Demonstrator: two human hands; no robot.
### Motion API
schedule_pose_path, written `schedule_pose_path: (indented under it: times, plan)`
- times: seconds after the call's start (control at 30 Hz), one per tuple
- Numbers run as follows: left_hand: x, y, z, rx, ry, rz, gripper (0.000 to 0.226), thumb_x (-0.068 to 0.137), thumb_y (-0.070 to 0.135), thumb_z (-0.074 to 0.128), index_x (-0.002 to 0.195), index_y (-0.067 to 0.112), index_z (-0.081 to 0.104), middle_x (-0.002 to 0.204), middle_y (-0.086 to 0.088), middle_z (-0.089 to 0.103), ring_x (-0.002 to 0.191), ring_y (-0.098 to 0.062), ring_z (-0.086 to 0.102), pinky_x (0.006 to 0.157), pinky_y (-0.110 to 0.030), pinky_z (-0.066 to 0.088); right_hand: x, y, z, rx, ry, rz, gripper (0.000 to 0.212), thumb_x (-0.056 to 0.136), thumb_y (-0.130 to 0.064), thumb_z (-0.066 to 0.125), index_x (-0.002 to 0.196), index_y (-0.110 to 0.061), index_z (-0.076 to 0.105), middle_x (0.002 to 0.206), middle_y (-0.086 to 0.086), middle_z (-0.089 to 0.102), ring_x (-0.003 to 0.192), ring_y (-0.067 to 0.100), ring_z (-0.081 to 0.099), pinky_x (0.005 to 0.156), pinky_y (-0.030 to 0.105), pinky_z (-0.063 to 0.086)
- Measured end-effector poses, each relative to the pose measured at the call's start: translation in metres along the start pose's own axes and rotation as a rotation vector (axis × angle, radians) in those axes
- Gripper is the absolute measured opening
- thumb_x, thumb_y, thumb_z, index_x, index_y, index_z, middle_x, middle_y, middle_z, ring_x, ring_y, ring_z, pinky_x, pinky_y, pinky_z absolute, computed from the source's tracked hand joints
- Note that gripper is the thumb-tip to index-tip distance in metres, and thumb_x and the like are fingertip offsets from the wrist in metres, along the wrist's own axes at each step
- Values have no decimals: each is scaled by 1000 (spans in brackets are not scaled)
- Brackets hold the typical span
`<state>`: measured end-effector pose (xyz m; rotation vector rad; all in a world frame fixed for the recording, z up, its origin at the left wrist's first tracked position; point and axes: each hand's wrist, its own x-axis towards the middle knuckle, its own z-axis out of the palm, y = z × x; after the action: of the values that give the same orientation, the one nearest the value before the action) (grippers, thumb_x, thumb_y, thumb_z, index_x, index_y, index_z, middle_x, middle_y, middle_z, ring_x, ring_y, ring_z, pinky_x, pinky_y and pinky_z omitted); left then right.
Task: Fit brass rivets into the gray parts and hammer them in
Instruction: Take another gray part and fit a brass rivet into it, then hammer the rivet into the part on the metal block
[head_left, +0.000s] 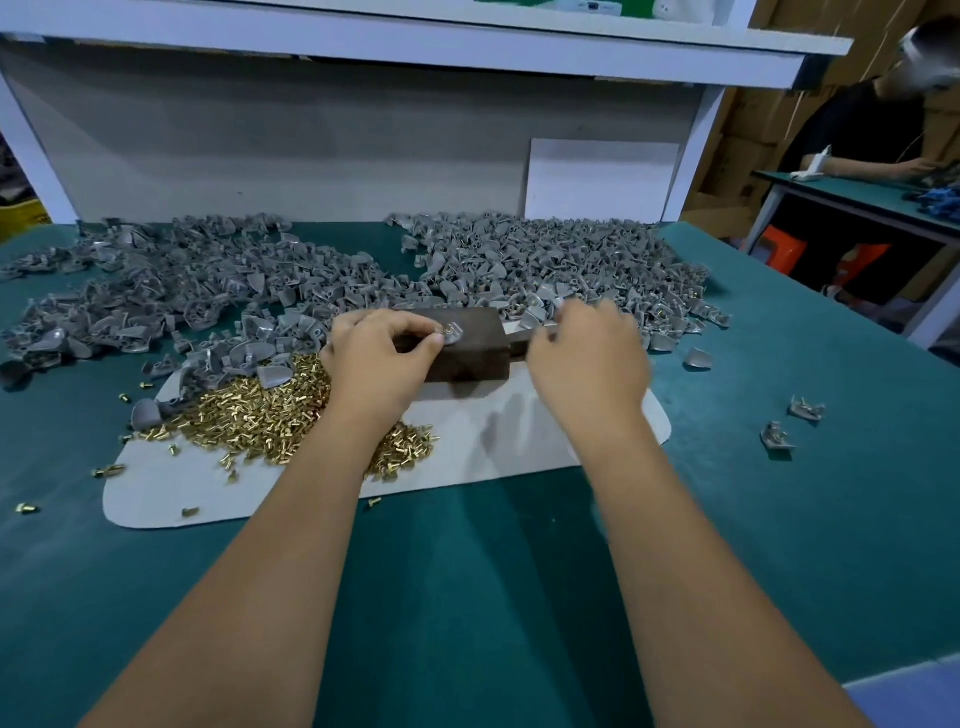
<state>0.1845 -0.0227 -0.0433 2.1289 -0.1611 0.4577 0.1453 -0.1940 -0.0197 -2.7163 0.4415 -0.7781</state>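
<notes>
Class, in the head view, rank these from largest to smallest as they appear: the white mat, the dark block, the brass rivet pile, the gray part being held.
1. white mat
2. brass rivet pile
3. dark block
4. gray part, pinched by the left hand

1. Even, moderately bright indoor light is seen, apparently from overhead; no hard glare is produced.
2. Soft shadows are cast under the forearms onto the green surface (779, 519) and the pale mat (498, 441).
3. The recess under the shelf (415, 31) is left dimmer than the foreground.
4. The right hand (587, 353) is smeared by motion blur; the left hand (379, 358) is rendered sharper.
5. Small bright glints are shown on the brass rivets (260, 415).
6. Wide-angle distortion is noted: the shelf and surface edges are bowed, the forearms stretched toward the bottom corners.
7. The person (878, 130) at far right is soft and dim.
</notes>
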Motion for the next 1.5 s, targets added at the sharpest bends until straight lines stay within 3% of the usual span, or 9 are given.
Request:
schedule_pose_path:
  times: [0.17,0.3,0.5,0.6,0.9,1.07,1.17,1.3,1.5]
  plan:
    - [1,-2,4,66,33,8,5,88,38,70,87,44,70,87,30,52,128,-21,34,107,-41,24,-17,31,-23,-246,-411,185,51,94,-60,31,94,-16,57,111,13,59,95,30,53,71,33,39]
    - [0,-4,4,118,41,-9,8,89,43,68,94,41,73,101,20,55,126,-21,31,102,-39,19,-28,16,-23,-261,-379,65,28,90,-18,48,116,-23,57,104,9,56,95,30,56,70,34,44]
    - [-1,-4,5,145,30,-19,9,90,44,66,94,40,73,101,19,53,127,-21,29,102,-40,19,-20,18,-28,-126,-268,112,12,93,-16,50,101,-11,42,93,10,63,68,27,48,55,29,33]
    - [0,-3,4,142,31,-36,4,89,45,67,88,41,69,101,19,53,127,-20,29,102,-39,19,-16,16,-35,-51,-129,71,18,92,-16,51,98,-13,34,71,3,54,50,17,40,43,27,20]
    - [0,-3,9,134,78,-64,13,88,44,67,76,43,63,106,22,57,126,-20,33,105,-46,17,-31,-6,-44,73,-52,-225,59,94,-23,50,136,-58,30,93,-3,67,69,20,47,54,30,35]
    - [0,-6,13,159,129,-41,13,86,45,70,74,42,64,103,22,62,127,-21,36,102,-48,20,-35,-10,-47,91,59,-279,59,93,-22,51,135,-58,30,80,1,64,60,22,42,46,26,27]
    - [2,-6,13,141,116,-60,16,85,46,70,72,42,62,97,25,56,126,-18,34,100,-44,18,-41,-12,-45,41,-68,-341,77,93,-20,50,126,-70,1,92,0,69,69,25,54,54,28,32]
    - [4,-7,13,187,123,-47,14,84,48,71,74,42,65,95,25,56,125,-18,35,96,-44,18,-34,-20,-50,-14,81,-326,64,91,-20,55,135,-59,29,72,0,57,53,20,40,43,21,16]
    - [4,-7,13,151,130,-58,19,84,48,72,69,45,61,96,25,57,125,-16,33,97,-42,16,-41,-19,-45,-138,-6,-369,78,91,-15,52,136,-65,13,74,1,57,55,21,37,45,27,23]
